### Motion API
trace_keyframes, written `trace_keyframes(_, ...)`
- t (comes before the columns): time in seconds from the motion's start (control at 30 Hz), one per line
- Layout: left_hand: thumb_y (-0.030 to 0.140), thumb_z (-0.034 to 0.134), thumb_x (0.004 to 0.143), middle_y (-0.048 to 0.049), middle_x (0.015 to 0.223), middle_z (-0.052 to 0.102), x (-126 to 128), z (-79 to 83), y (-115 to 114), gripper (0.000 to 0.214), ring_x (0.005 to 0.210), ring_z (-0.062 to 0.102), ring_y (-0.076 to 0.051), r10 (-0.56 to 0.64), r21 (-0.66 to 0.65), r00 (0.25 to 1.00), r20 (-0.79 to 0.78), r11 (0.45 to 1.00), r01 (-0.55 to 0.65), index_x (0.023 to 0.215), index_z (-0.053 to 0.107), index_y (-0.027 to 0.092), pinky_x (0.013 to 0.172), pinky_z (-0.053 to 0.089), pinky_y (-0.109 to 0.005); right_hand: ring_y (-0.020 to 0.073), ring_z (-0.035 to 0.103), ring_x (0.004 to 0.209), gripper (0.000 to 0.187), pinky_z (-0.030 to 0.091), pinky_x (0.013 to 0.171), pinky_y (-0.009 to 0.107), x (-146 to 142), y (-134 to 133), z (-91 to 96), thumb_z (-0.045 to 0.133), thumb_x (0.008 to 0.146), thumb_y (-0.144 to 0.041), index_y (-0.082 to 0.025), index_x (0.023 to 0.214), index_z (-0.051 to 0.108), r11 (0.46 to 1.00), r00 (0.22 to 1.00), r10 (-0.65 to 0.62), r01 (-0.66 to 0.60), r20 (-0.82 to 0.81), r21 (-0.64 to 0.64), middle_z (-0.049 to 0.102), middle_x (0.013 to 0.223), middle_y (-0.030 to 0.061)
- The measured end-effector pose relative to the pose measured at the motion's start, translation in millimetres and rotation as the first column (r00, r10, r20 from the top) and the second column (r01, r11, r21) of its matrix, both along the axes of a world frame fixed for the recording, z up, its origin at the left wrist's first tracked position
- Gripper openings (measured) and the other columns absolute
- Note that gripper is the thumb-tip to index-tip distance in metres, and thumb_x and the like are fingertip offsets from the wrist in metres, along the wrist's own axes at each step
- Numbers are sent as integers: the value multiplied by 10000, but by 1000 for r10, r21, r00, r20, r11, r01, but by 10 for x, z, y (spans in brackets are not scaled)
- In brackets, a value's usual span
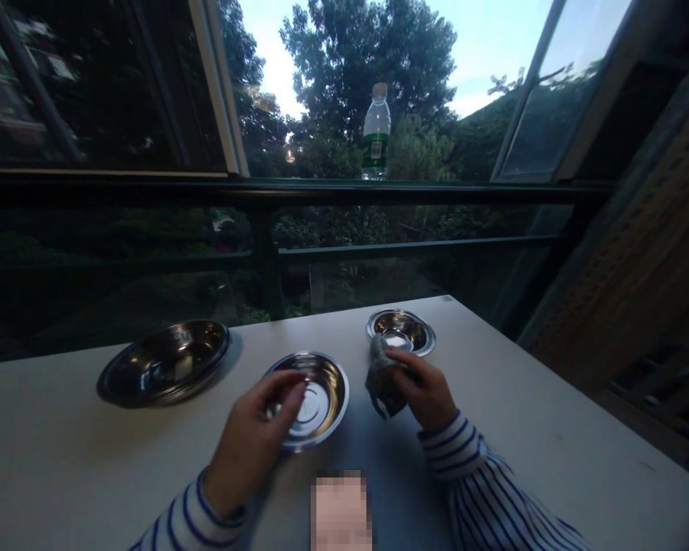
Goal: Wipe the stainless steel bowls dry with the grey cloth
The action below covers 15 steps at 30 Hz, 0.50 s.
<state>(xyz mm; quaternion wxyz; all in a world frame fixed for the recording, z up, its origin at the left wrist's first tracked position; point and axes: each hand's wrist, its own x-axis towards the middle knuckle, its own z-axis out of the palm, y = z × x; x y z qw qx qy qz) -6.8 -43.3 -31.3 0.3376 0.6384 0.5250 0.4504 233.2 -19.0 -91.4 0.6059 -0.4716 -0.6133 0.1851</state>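
Three steel bowls stand on a pale table [551,428]. My left hand [253,444] rests on the near rim of the middle bowl [318,394], fingers curled over its edge and gripping it. My right hand [425,390] is closed round a crumpled grey cloth [380,379], just right of that bowl. The small bowl [402,331] sits right behind the cloth. A large bowl [166,361] lies off to the left, away from both hands. Both sleeves are white with dark stripes.
A plastic water bottle [375,134] with a green label stands on the dark balcony railing [298,191] behind the table. Trees and sky lie beyond. A brick wall [660,252] rises on the right, past the table's edge.
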Motion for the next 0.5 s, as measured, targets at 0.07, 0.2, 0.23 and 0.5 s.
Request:
trace_keyframes(0.07, 376, 638, 695, -81, 983, 676, 282, 36, 12, 369, 894, 618, -231, -188, -60, 982, 5, 980, 188, 1010, 649, 185, 782, 470, -321, 226, 593, 1013, 224, 455, 900, 393, -15, 0, 20, 578, 731, -215, -211, 930, 680, 999, 1000, -7, 8, -11, 44, 656, 1060, 69)
trace_keyframes(0.2, 323, 661, 696, -125, 1144, 624, 753, 13, 153, 477, 1014, 583, -252, -396, -139, 873, 286, 884, 446, 1137, 582, 158, 825, 469, -336, 231, 546, 1091, 285, 436, 933, 398, -41, -42, 85, 568, 755, -179, -214, 1023, 656, 987, 997, 23, -35, 74, 159, 588, 1177, 99)
trace_keyframes(0.23, 307, 660, 702, -121, 1135, 630, 825, 4, 194, 475, 1015, 584, -245, -429, -135, 829, 360, 855, 501, 1144, 575, 157, 844, 460, -335, 233, 530, 1114, 317, 424, 948, 399, -41, -63, 103, 569, 757, -167, -218, 1062, 642, 981, 992, 47, -68, 117, 183, 564, 1211, 103)
trace_keyframes(0.5, 267, 644, 718, -76, 924, 699, 835, 29, 345, 227, 868, 626, -198, -278, -167, 739, 614, 869, 466, 902, 668, 136, 789, 464, -297, 254, 468, 1182, 462, 383, 983, 453, 59, -132, 149, 571, 804, -249, -236, 1254, 470, 963, 955, 269, -266, -124, 41, 497, 1289, 92)
